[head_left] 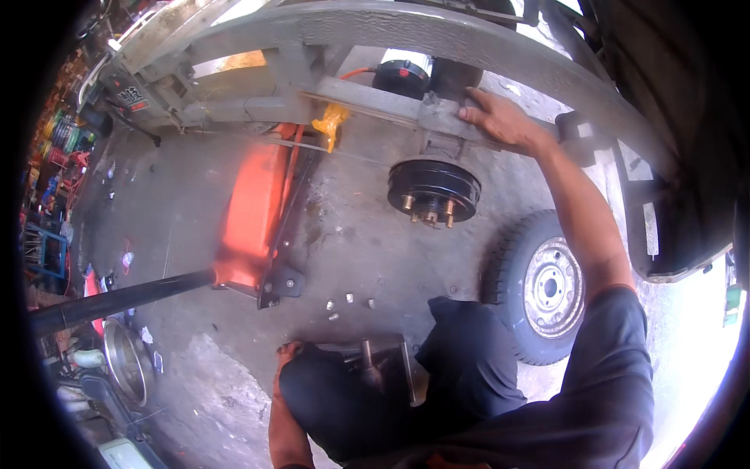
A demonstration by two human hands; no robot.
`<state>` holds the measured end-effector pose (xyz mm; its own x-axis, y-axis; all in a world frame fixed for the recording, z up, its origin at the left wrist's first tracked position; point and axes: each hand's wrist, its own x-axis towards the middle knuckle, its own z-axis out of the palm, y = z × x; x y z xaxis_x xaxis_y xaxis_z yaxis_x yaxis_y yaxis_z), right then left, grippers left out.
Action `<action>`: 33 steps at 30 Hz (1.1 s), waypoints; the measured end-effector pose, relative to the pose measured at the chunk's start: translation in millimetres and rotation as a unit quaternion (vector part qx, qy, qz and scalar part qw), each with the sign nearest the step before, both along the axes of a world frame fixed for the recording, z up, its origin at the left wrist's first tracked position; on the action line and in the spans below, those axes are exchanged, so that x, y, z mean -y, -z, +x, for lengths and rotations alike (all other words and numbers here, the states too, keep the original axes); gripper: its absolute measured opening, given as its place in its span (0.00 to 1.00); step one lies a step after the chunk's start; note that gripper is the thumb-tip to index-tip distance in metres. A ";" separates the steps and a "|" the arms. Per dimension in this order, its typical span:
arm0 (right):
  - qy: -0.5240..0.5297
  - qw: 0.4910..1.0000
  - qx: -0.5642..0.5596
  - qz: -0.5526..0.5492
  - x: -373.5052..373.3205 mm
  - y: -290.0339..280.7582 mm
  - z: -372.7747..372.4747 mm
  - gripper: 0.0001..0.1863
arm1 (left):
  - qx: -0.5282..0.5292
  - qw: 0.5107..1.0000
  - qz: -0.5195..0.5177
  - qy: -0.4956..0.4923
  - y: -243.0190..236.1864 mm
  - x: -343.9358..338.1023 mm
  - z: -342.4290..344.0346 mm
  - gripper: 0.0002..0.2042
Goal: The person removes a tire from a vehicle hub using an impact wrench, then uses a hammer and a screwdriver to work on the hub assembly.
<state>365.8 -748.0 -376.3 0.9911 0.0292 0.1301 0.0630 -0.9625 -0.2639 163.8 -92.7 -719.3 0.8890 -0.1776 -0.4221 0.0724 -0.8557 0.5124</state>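
1. The left hand [287, 353] rests on the concrete floor [195, 211] beside the knee, its fingers mostly hidden, so their spread cannot be told.
2. A removed wheel [541, 287] lies flat near the bare black brake drum [433, 191].
3. The right hand [500, 119] lies flat, fingers spread, on the grey vehicle frame [375, 98].
4. An orange floor jack [254, 215] sits beneath; a red-and-black label [134, 99], possibly a plate, sits on the far frame end.

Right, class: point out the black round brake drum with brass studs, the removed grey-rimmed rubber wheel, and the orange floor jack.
Black brake drum [434, 190], head view, front face.
Removed wheel [551, 288], head view, steel rim.
Orange floor jack [251, 213], head view, body top.
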 end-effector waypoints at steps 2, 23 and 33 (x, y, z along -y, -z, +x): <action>0.002 1.000 0.005 -0.025 -3.4 -1.1 -2.3 0.37 | 0.007 1.000 0.010 0.003 8.9 -1.1 -1.1 0.22; 0.000 0.988 0.134 -0.079 -20.5 -7.2 -8.6 0.29 | -0.007 0.997 0.054 -0.052 21.6 10.0 -6.9 0.27; -0.035 0.987 0.117 -0.100 -5.7 -11.1 -1.2 0.30 | 0.001 0.995 0.083 -0.061 26.0 9.8 -10.5 0.27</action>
<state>364.6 -742.4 -365.2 0.9290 0.1453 0.3405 0.1686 -0.9849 -0.0398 153.4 -102.5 -745.3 0.9004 0.0029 -0.4350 0.1792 -0.9137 0.3647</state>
